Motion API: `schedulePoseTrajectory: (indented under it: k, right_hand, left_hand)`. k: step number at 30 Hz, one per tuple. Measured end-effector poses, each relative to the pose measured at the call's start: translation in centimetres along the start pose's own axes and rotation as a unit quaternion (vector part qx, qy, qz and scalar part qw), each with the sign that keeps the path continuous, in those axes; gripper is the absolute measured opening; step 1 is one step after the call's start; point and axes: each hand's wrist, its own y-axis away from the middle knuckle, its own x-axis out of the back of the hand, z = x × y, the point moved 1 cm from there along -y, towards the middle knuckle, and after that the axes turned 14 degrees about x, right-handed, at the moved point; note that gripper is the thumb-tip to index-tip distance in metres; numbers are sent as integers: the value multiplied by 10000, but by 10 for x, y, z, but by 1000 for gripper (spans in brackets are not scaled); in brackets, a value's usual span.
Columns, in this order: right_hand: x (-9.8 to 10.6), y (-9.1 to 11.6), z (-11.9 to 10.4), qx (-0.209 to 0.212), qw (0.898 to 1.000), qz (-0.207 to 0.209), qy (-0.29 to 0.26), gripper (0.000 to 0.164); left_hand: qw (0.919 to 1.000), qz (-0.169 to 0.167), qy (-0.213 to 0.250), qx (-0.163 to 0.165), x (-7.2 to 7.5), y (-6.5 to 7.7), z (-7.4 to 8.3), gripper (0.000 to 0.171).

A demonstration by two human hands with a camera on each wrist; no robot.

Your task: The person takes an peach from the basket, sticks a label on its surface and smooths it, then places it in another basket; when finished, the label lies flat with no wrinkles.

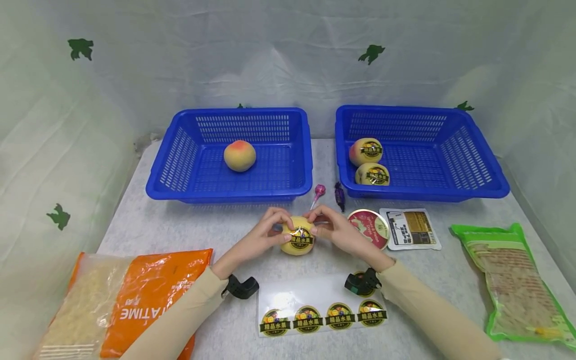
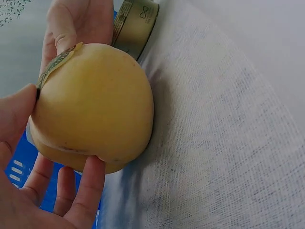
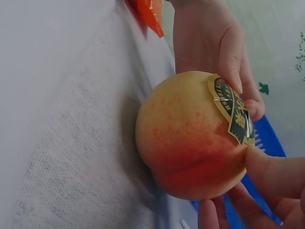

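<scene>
A yellow peach [image 1: 297, 251] with a red blush, seen in the right wrist view, rests on the table between both hands. A black-and-gold round sticker [image 1: 302, 240] lies on its upper front side. My left hand [image 1: 270, 232] holds the peach from the left, thumb at the sticker's edge and fingers curled round the far side. From the other side my right hand [image 1: 335, 231] grips it, its thumb also by the sticker. In the left wrist view, one sticker edge stands slightly off the peach [image 2: 100, 105]. A clear sheet [image 1: 306, 295] bearing several such stickers lies in front.
The left blue basket [image 1: 229, 192] holds one plain peach [image 1: 240, 156]; the right one [image 1: 427, 192] holds two stickered peaches. Nearby lie a lollipop [image 1: 319, 190], a purple-wrapped candy [image 1: 339, 196], a round tin [image 1: 369, 227], a flat packet [image 1: 411, 229], an orange bag [image 1: 153, 285] and a green-edged bag [image 1: 513, 280].
</scene>
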Motion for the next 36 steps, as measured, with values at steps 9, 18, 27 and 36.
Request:
schedulePoseTrajectory:
  k: [9,18,27,36]
  right_hand:
    - [-5,1,-21,317,9982,-314,406,39]
    - [-11,1,-37,311,9956,-280,838,46]
    - [-8,6,-29,317,9994,-167,4,34]
    - [-9,7,-26,318,9993,90,-161,22]
  left_hand:
    - [9998,140,137,101,-1,1,4,11]
    - [9997,169,141,142,-3,13,29,9]
    - [9998,54,53,-185,-5,18,26,19]
    - [9992,269,280,68,-6,6,2,15]
